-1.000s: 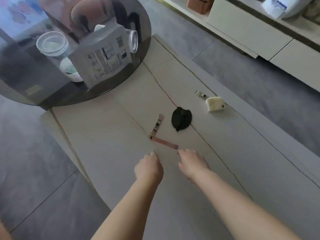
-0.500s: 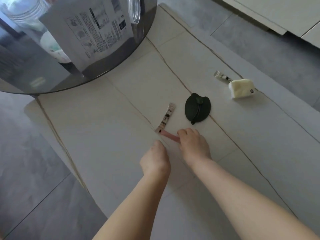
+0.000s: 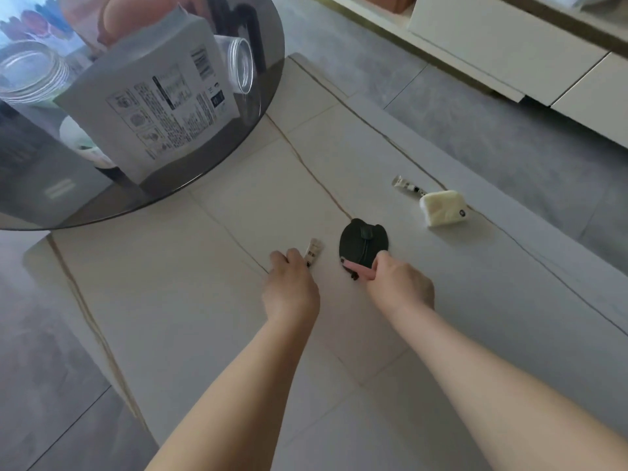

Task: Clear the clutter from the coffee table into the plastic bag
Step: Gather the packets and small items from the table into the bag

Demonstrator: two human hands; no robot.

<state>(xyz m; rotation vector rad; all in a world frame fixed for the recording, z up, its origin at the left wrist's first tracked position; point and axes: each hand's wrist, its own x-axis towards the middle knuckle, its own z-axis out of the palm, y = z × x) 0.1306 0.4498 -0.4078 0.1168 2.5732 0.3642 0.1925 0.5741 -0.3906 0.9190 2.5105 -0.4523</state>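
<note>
Bottom of frame: two bare forearms run up from the lower edge to mid-frame over the pale coffee table (image 3: 176, 300).

Left hand (image 3: 292, 290), centre frame: fingers curled down onto the lower end of one white printed tube (image 3: 313, 253). Fingertips cover that end, so touching for sure, but I cannot tell if it's really gripped.

Right hand (image 3: 401, 283), just right of it: fingers closed round one pink tube (image 3: 356, 268), which sticks out left of the fist and overlaps the lower edge of the black pouch.

One black pouch (image 3: 362, 244), round, zip down the middle, flat on the table just above the right hand, beside the white tube.

Further up and right: one small cream pouch (image 3: 443, 208) near the table's far edge, and one more small tube (image 3: 407, 186) lying touching or just beside its upper-left corner.

Count of loose items on the pale top: 3 tubes, 2 pouches.

Upper left of frame: one round dark glass tabletop (image 3: 258, 107), overlapping the pale table. On it: one white printed carton (image 3: 153, 107), upright; one clear cup (image 3: 239, 64) lying on its side right of the carton; one stack of clear lids or cups (image 3: 30, 74) at the far left; something white under the glass, unclear.

Upper right: white low cabinet (image 3: 492, 45) on grey floor.
</note>
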